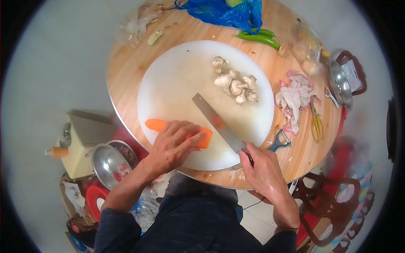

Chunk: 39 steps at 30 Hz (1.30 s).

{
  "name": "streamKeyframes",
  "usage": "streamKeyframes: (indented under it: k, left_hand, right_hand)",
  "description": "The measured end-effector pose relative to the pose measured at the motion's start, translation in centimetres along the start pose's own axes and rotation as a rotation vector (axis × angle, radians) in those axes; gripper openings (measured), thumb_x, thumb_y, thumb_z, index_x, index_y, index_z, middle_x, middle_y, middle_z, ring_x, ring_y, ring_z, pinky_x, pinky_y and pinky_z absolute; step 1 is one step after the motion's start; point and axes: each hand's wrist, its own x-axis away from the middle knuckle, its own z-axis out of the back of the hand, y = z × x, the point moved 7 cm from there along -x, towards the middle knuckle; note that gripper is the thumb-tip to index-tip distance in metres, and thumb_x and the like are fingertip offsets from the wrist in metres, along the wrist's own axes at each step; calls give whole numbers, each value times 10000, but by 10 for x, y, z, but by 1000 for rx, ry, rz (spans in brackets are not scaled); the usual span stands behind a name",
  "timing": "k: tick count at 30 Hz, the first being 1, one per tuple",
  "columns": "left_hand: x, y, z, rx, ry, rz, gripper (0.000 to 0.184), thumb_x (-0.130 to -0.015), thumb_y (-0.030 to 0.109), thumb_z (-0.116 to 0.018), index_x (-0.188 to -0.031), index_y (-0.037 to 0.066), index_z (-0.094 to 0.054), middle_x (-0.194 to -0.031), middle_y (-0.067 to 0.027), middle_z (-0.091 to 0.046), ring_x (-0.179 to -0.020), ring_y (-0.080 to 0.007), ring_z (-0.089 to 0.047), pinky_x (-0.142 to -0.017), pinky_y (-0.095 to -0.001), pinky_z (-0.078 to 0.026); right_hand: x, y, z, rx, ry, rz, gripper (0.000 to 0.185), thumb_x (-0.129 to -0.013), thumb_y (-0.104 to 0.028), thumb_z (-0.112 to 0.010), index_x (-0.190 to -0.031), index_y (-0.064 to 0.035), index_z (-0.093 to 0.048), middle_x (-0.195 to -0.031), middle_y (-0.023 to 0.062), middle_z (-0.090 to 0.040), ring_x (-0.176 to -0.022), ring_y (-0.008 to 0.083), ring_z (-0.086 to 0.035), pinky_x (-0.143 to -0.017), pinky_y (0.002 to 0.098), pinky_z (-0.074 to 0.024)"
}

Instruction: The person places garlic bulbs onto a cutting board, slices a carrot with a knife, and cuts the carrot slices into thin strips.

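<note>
My left hand is closed over a peeled orange carrot with one end cut flat, on the round white cutting board. In my right hand is the handle of a kitchen knife. Its long blade slants up and left across the board, apart from the carrot, and an orange patch shows on the metal. Farther back on the board lies a cluster of several whitish mushrooms.
Around the board on the round wooden table lie green peppers, a blue plastic bag, a crumpled cloth, yellow-handled scissors and a peeler. Metal bowls with meat stand below left.
</note>
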Motion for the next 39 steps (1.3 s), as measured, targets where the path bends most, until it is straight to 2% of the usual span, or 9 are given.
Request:
streamKeyframes:
  k: [2, 4, 7, 10, 12, 16, 19, 28, 39]
  left_hand:
    - [3, -2, 3, 11, -2, -29, 603, -757, 130, -900, -1328, 104, -708, -1286, -119, -708, -1172, -363, -683, -970, -489, -573]
    - [5, 0, 10, 0, 3, -63, 494, -820, 68, -809, -1301, 42, -705, -1257, -131, -697, -1161, -341, -675, -941, -481, -552]
    - [10, -1, 13, 24, 4, -16, 542, -794, 70, -831, -1318, 29, -700, -1261, -134, -694, -1154, -347, -672, -947, -487, -550]
    - [0, 1, 20, 129, 14, 59, 521, -777, 58, -851, -1279, 6, -723, -1248, -141, -698, -1132, -346, -675, -928, -475, -558]
    - [0, -1, 15, 142, 42, 39, 479, -776, 49, -857, -1236, -7, -740, -1215, -142, -709, -1111, -349, -683, -908, -468, -566]
    - [-6, -4, 14, 197, 92, 16, 327, -775, 11, -858, -1088, -37, -781, -1129, -160, -743, -1051, -356, -708, -841, -450, -587]
    - [-8, -5, 9, 241, 109, 11, 309, -753, -16, -835, -1055, -47, -782, -1124, -179, -758, -1038, -376, -715, -849, -466, -596]
    - [-11, 5, 9, 191, 88, 122, 308, -721, -70, -703, -1021, -67, -773, -1125, -208, -760, -1040, -434, -713, -907, -521, -592]
    - [-17, 5, 8, 215, 105, 141, 327, -708, -103, -718, -1026, -55, -774, -1115, -223, -751, -1033, -420, -716, -867, -482, -585]
  right_hand:
    - [-10, 0, -3, 62, -64, -39, 147, -1058, -112, -632, -1084, 32, -628, -897, 289, -704, -845, 496, -702, -713, 560, -529]
    - [-12, 3, -1, 122, -131, -72, 151, -1059, -112, -625, -1081, 37, -627, -899, 290, -704, -845, 495, -703, -711, 557, -532]
    - [-5, 3, 21, 265, -43, -99, 123, -1026, -73, -672, -1038, 42, -631, -850, 299, -679, -807, 506, -680, -676, 523, -525]
    - [2, -2, 35, 263, 123, -123, 133, -1024, -66, -666, -1098, 44, -656, -824, 280, -662, -781, 486, -683, -675, 518, -529]
    - [7, -11, 24, 163, 38, -1, 282, -1003, -48, -661, -1280, 2, -680, -889, 214, -699, -758, 418, -725, -689, 496, -598]
    - [17, -28, -3, 188, -78, 120, 491, -949, -53, -721, -1433, -40, -638, -904, 116, -634, -688, 308, -718, -589, 427, -598]
    - [16, -38, -9, 228, -124, 108, 534, -937, -52, -736, -1458, -24, -627, -890, 118, -615, -663, 298, -705, -585, 435, -597]
    - [19, -42, -11, 286, -87, 154, 480, -946, -38, -722, -1419, 0, -648, -786, 96, -560, -571, 235, -672, -482, 379, -551]
    - [18, -38, -13, 283, -120, 144, 472, -941, -46, -723, -1400, 33, -643, -777, 91, -558, -560, 214, -654, -474, 384, -548]
